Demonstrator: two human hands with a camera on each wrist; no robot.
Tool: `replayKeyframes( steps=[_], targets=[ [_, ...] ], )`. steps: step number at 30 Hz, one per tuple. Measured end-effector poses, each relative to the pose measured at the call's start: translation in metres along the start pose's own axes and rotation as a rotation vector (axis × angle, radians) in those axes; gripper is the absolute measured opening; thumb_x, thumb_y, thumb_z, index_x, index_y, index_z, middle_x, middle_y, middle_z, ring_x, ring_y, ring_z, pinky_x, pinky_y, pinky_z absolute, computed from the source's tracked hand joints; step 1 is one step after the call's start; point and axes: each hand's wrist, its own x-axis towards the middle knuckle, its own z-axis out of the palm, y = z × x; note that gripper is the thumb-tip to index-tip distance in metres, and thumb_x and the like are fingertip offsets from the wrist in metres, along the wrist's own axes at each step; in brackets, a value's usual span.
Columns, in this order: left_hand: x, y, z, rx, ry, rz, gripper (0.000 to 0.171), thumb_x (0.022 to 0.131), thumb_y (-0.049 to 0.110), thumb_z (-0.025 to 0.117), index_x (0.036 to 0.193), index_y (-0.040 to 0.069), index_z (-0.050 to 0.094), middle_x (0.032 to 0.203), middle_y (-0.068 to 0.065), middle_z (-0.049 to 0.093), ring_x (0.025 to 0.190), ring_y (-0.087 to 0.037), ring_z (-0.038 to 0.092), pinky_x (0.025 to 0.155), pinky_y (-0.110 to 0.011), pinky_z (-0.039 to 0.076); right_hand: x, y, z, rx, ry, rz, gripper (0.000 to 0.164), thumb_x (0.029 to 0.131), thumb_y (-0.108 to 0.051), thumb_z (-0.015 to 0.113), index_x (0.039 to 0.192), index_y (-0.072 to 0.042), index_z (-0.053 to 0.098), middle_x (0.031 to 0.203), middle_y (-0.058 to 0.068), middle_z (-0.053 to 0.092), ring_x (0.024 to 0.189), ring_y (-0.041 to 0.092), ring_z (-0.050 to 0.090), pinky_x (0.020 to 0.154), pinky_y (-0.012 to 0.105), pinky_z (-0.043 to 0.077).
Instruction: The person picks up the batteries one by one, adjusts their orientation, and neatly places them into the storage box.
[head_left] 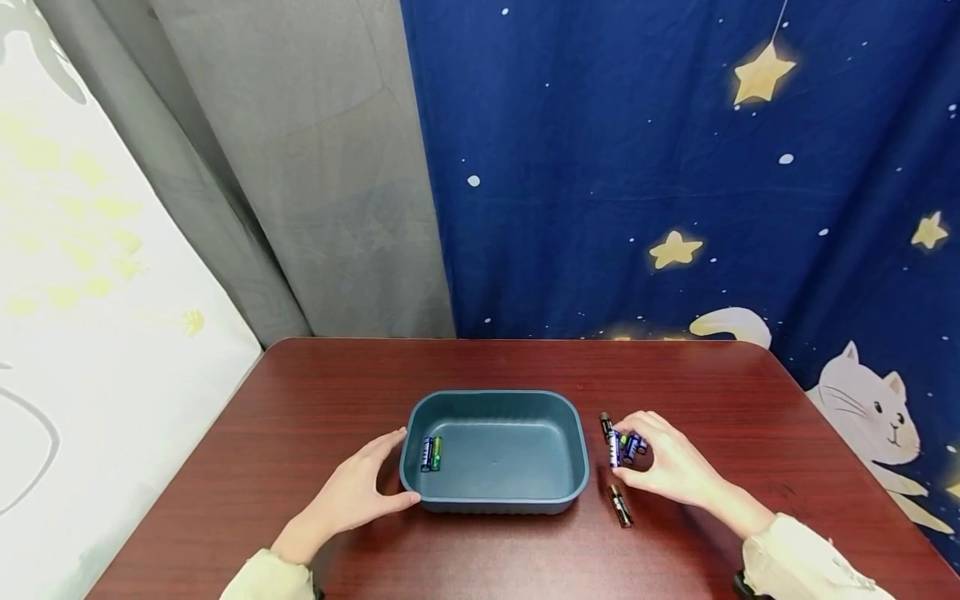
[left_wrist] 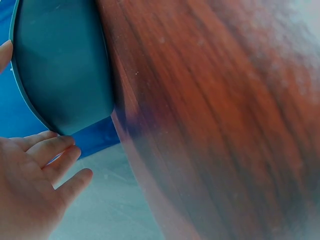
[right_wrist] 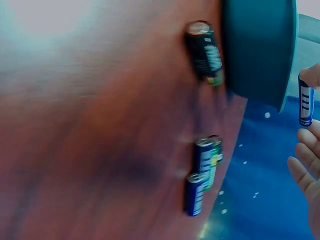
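A blue-and-white battery (head_left: pixel 615 448) is pinched upright between the thumb and fingertips of my right hand (head_left: pixel 671 467), beside the right wall of a dark teal bin (head_left: pixel 495 506). My left hand (head_left: pixel 348 492) rests its fingertips and thumb on the bin's left end, fingers fairly straight. In the bin, a blue battery (head_left: pixel 427 454) and a green battery (head_left: pixel 437 454) lie side by side near the left wall. Under my right hand lie blue batteries (right_wrist: pixel 195 195) and a green one (right_wrist: pixel 212 170). A black battery (head_left: pixel 621 507) lies nearer me.
Another dark battery (head_left: pixel 606 427) lies just beyond my right hand, close to the bin. Everything stands on a reddish-brown wooden table (head_left: pixel 300 400). Behind its far edge hang a grey curtain (head_left: pixel 337 208) and a blue starry curtain (head_left: pixel 570 208).
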Motion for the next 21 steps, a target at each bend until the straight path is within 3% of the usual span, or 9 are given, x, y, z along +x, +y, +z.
replayKeyframes(
  steps=[8,13,21],
  targets=[
    [0.000,0.000,0.001,0.001,-0.010,-0.013,0.086,0.068,0.057,0.069,0.136,0.011,0.042,0.135,-0.005,0.045,0.122,-0.023,0.044,0.092,-0.047,0.042,0.036,-0.009,0.006,0.052,0.007,-0.090,0.047,0.060,-0.022,0.080,0.102,-0.011,0.061,0.097,-0.005,0.057,0.086,0.008,0.048,0.073,0.020,0.040],
    [0.000,0.000,0.000,-0.006,-0.015,-0.019,0.086,0.069,0.056,0.069,0.136,0.011,0.042,0.135,-0.005,0.045,0.122,-0.023,0.044,0.092,-0.047,0.042,0.053,-0.020,0.015,0.067,-0.026,-0.085,0.050,0.061,-0.025,0.081,0.104,-0.009,0.061,0.100,-0.004,0.058,0.093,0.011,0.051,0.077,0.030,0.045],
    [0.000,0.001,-0.001,-0.011,-0.015,-0.018,0.085,0.069,0.054,0.070,0.136,0.011,0.042,0.135,-0.005,0.045,0.122,-0.024,0.044,0.092,-0.047,0.042,0.082,-0.035,0.038,0.088,-0.092,-0.065,0.049,0.065,-0.029,0.079,0.106,-0.010,0.060,0.102,-0.004,0.057,0.095,0.010,0.050,0.080,0.031,0.047]
  ],
)
